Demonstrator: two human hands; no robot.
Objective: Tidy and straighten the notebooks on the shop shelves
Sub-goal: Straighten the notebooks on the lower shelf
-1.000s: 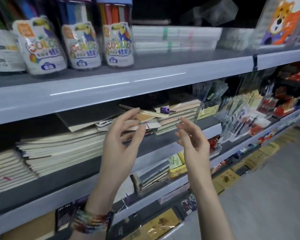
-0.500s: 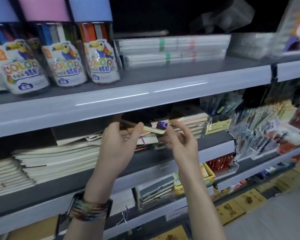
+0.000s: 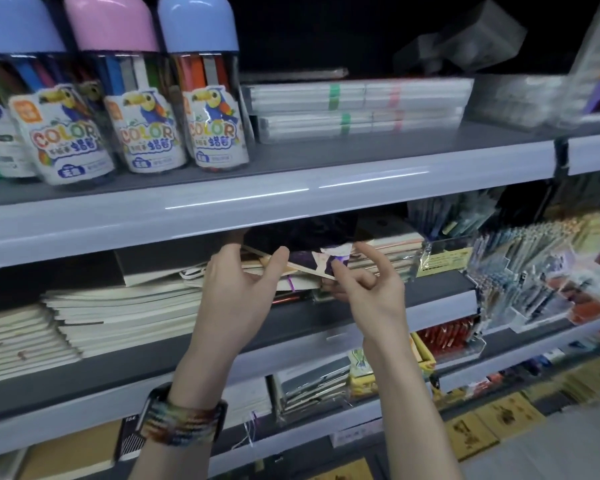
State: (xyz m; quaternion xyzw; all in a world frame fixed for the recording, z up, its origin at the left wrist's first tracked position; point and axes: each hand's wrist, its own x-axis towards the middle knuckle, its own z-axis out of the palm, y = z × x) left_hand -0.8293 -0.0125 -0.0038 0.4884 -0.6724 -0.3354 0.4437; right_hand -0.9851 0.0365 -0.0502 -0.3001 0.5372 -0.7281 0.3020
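Notebook [image 3: 309, 265] w/ thin illustrated cover, frame centre, pinched at both ends: left hand [image 3: 236, 299] thumb + fingers curled on it, right hand [image 3: 373, 292] likewise, above mid shelf [image 3: 440, 299].

We face grey shop shelving [image 3: 291, 199] in tiers. Light streaks gleam along its glossy front edges, the recess above sits dark, and a grey floor [image 3: 561, 455] shows lower right.

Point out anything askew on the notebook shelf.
The thin notebook held by the left hand and right hand sits tilted atop its pile; the cream notebook stack beside it is fanned, edges uneven.
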